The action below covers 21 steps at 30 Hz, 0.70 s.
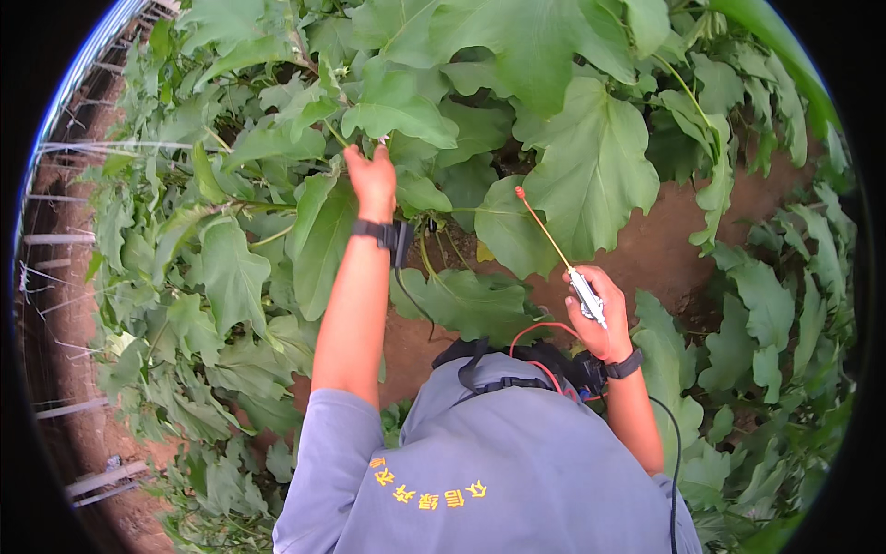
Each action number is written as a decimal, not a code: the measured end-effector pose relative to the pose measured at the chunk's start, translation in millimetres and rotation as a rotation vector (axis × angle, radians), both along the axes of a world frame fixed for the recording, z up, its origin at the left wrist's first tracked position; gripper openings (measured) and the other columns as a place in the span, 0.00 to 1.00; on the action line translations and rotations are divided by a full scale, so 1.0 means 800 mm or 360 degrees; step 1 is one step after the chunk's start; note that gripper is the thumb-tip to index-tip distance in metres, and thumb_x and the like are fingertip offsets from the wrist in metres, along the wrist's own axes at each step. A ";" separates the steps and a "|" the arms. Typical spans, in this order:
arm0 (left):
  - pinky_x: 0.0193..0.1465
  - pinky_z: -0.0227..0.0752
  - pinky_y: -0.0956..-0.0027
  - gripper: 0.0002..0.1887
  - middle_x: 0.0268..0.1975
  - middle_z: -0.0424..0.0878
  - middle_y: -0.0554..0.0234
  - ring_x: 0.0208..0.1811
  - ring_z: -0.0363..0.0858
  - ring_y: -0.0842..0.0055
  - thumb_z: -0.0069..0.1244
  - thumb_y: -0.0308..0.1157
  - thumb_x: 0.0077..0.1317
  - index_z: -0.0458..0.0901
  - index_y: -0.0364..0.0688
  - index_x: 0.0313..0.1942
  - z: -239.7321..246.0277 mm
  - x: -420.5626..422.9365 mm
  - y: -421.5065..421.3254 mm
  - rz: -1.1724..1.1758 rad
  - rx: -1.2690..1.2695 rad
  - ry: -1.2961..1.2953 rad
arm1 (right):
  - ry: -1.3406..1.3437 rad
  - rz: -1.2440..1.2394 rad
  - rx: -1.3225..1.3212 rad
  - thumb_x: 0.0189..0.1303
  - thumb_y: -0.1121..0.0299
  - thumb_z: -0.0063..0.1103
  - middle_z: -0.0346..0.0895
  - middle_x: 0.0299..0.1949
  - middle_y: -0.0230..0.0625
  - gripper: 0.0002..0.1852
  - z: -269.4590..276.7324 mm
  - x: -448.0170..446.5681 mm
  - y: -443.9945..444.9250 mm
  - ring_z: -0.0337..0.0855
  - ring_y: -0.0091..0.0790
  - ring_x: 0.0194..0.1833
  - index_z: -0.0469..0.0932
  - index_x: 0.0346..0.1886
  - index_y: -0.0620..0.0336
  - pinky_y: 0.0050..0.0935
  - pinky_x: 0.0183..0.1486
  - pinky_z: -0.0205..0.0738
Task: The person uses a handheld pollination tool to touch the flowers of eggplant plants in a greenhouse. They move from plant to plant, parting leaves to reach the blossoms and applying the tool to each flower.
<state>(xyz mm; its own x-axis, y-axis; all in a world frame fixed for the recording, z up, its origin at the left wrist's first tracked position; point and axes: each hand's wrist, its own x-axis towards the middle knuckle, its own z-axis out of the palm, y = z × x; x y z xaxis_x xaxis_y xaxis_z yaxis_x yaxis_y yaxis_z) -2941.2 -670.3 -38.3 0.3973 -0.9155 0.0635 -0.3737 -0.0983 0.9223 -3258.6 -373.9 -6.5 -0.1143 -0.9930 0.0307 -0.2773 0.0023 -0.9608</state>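
Note:
My left hand (372,176) reaches up into the foliage of an eggplant plant, its fingertips by a green stem (336,134) under a broad leaf (398,114). A pale purple flower (383,139) shows just at those fingertips. The leaf partly hides the fingers, so their grip cannot be made out. Held in my right hand (601,311) is a slim spray wand with a silvery handle (587,294). Its thin yellowish tube (547,232) slants up and left to a red tip (520,192), in front of large leaves. From the handle's lower end runs a thin red hose (533,332).
Dense eggplant leaves (595,166) surround both arms. Bare brown soil (664,235) shows between the rows. Along the left rim run strings (124,146) and pale slats (107,478). A black cable (675,429) hangs beside my right arm, and another (415,301) from my left wrist.

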 end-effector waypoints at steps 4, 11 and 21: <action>0.58 0.73 0.65 0.26 0.58 0.84 0.53 0.55 0.82 0.68 0.58 0.27 0.69 0.70 0.32 0.64 -0.014 0.010 -0.047 -0.0095 -0.0082 0.0332 | 0.0072 -0.0011 0.0215 0.53 0.80 0.65 0.83 0.45 0.43 0.20 0.002 -0.008 0.003 0.85 0.43 0.46 0.79 0.52 0.63 0.35 0.52 0.79; 0.51 0.76 0.59 0.14 0.46 0.88 0.47 0.47 0.87 0.58 0.60 0.30 0.67 0.79 0.32 0.49 -0.051 0.035 -0.085 -0.0292 -0.0038 -0.0129 | 0.0169 -0.0013 0.0363 0.53 0.80 0.64 0.84 0.46 0.41 0.20 0.013 0.000 -0.015 0.85 0.40 0.46 0.79 0.52 0.62 0.35 0.54 0.78; 0.51 0.76 0.65 0.15 0.47 0.88 0.52 0.46 0.86 0.67 0.56 0.29 0.72 0.81 0.35 0.57 -0.037 0.070 -0.075 -0.0429 0.0208 -0.0149 | 0.0371 0.0269 0.0025 0.53 0.77 0.68 0.82 0.45 0.47 0.22 0.010 0.077 -0.118 0.83 0.54 0.44 0.79 0.54 0.62 0.42 0.50 0.79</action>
